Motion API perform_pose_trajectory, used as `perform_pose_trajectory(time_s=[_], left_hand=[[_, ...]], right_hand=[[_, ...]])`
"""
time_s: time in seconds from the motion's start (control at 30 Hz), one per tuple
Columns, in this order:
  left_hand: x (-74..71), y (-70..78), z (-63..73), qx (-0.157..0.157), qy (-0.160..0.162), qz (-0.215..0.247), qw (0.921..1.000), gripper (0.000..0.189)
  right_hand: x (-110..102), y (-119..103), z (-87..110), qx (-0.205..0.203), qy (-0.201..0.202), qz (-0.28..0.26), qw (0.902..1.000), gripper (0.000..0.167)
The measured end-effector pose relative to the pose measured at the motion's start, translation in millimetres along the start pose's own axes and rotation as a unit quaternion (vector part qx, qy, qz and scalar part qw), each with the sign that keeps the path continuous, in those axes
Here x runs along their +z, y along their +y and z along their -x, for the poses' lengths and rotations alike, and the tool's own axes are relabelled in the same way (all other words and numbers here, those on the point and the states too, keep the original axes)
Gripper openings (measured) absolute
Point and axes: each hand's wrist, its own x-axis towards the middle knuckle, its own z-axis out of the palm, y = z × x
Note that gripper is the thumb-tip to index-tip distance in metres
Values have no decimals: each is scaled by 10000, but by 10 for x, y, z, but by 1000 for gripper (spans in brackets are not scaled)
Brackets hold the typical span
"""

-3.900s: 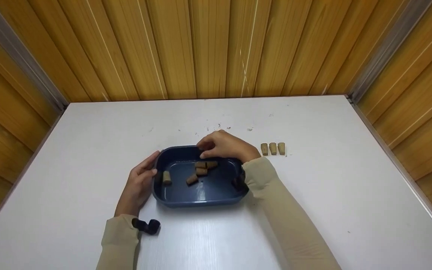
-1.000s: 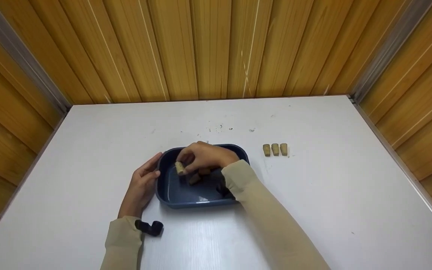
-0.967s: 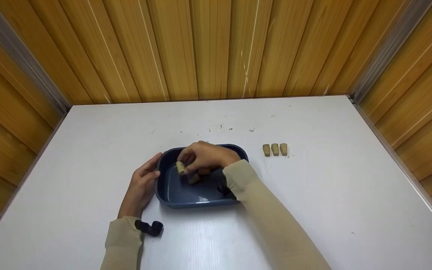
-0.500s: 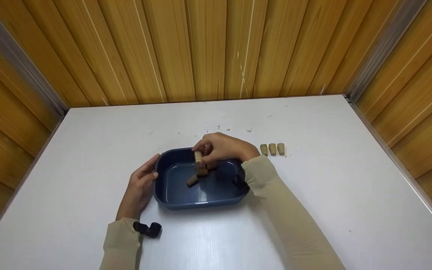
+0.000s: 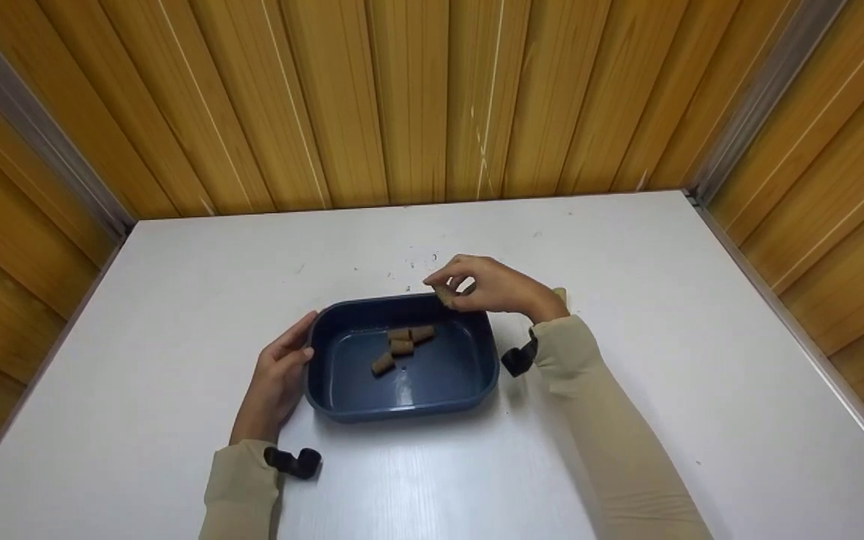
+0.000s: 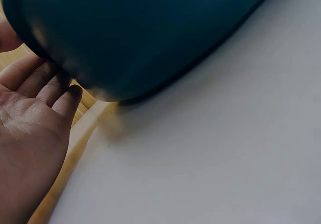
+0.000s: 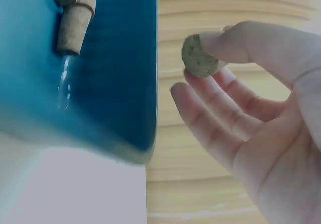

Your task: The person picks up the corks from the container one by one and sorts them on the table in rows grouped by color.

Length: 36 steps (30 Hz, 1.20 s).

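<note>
Clock centred on the tray (image 5: 357, 388), head view, 12 at the far wall. Tray dark blue, rounded corners, flat on the white table (image 5: 139, 360).

Left hand (image 5: 277, 371) at 9: fingers extended, laid along the outer wall, thumb at the rim. Light contact, not clenched. Left wrist view has the same fingers against the outside, tips partly hidden by the wall.

Right hand (image 5: 498, 285) at 1: grasping one held cork (image 5: 445, 295) between thumb and fingertips, up by the far rim. Right wrist view: held cork (image 7: 197, 57) end-on and apart from the tray wall, thumb across its top edge, lower fingers spread loose.

Four corks (image 5: 401, 347) in the tray, all on their sides: one at 12, one at 1, one about centre, those three close together; the last just off them, towards 8.

Fifth cork (image 5: 560, 295) on the table at 2, mostly hidden behind the right wrist.

Beige sleeves (image 5: 241, 487) on both arms. Black clip on each cuff: left one (image 5: 293, 463) between 7 and 8, right one (image 5: 520, 358) at 3, near the tray. Small dark specks (image 5: 434, 257) on the table towards 12, wood-look panels (image 5: 409, 97) beyond
</note>
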Motion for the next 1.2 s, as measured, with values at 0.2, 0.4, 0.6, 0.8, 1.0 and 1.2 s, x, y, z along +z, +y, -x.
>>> perform_pose_trajectory(time_s=[0.2,0.4,0.6,0.8,1.0,1.2], left_hand=[[-16,-6,-1,85,-91,-10,9999,59],[-22,-3,1,79,-44,-153,9998,60],[-16,-4,-6,61,-27,-125,9999,60],[-1,-6,-9,55,38,-133,9999,58],[-2,-5,-9,132,-13,-227,9997,58],[-19,-11,4,188,-116,-161,9996,58]], right_hand=[[-70,161,189,182,364,-122,9991,43],[-93,304,336,279,782,-16,9965,40],[-105,445,480,625,1221,-237,9903,42],[-154,565,633,994,1497,-520,9823,40],[-176,709,772,1082,1657,-250,9799,27],[-173,834,893,1032,1747,-100,9791,25]])
